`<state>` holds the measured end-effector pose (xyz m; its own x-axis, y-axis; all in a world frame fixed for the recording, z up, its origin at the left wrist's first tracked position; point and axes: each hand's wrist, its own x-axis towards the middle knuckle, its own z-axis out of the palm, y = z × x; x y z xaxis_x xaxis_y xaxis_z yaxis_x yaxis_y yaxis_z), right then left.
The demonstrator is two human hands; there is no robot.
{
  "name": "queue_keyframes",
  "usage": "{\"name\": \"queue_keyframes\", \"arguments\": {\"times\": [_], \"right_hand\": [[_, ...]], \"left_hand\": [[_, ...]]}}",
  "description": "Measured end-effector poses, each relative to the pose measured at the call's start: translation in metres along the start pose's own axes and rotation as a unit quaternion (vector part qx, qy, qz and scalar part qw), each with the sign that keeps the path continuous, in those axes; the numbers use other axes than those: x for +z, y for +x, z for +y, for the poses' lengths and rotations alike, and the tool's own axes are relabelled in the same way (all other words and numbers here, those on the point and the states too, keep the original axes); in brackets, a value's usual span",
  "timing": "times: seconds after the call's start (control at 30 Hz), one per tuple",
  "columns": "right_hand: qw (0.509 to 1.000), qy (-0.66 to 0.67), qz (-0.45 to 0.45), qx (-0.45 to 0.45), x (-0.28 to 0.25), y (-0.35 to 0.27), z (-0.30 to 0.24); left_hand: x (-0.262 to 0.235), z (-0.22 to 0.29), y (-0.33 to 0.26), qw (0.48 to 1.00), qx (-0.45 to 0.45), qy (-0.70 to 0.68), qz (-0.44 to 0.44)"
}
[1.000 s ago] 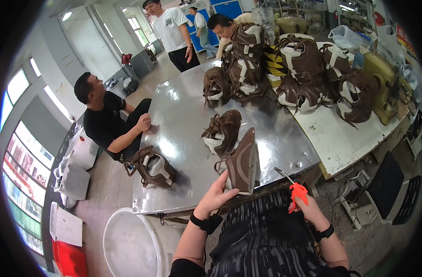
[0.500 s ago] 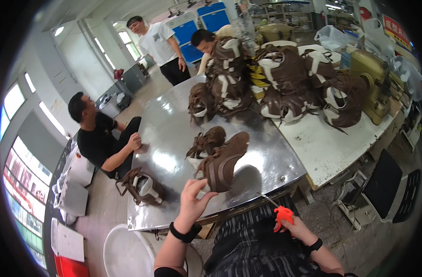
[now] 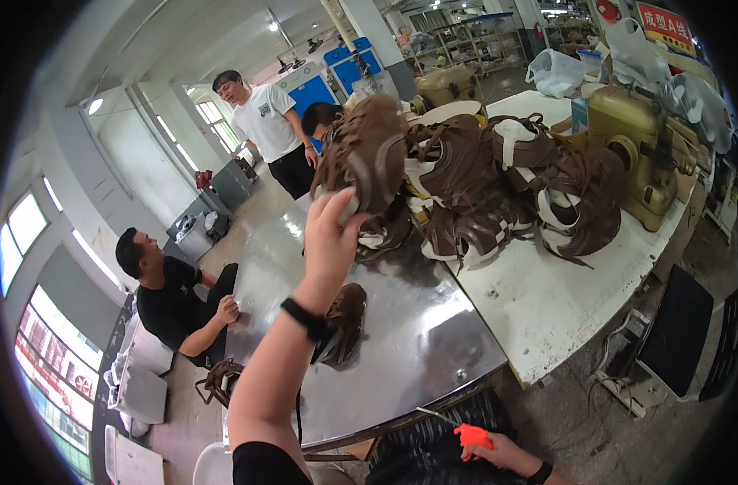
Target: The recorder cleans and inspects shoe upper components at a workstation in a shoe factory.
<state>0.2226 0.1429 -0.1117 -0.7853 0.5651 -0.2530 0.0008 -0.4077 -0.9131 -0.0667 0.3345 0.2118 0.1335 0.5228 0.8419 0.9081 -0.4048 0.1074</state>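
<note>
Above the shiny metal counter (image 3: pixel 409 347), I have a brown shoe with pale trim (image 3: pixel 373 162) raised in the left hand (image 3: pixel 330 242), fingers pinching its lower end against the thumb. Near the counter's front edge, the right hand (image 3: pixel 504 453) has its fingers curled round an orange-handled tool with a slim metal shaft (image 3: pixel 473 437). I'd grip the shoe firmly, hold its laces clear of the stacked brown-and-white shoes (image 3: pixel 466 174) beyond, and point the shaft away from everything.

1 red sign (image 3: pixel 666 38) bears pale lettering (image 3: pixel 664 22), apparently 2 lines.
</note>
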Motion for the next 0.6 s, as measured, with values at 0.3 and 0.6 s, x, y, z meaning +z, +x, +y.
{"name": "queue_keyframes", "arguments": {"times": [0.3, 0.6], "right_hand": [[0.997, -0.045, 0.052, -0.017, -0.007, -0.001, 0.028], [0.999, -0.024, 0.032, 0.017, -0.016, 0.005, 0.008]], "left_hand": [[0.126, -0.019, 0.048, 0.99, 0.068, 0.015, -0.125], [0.028, -0.053, -0.03, 0.992, -0.072, 0.009, -0.102]]}}
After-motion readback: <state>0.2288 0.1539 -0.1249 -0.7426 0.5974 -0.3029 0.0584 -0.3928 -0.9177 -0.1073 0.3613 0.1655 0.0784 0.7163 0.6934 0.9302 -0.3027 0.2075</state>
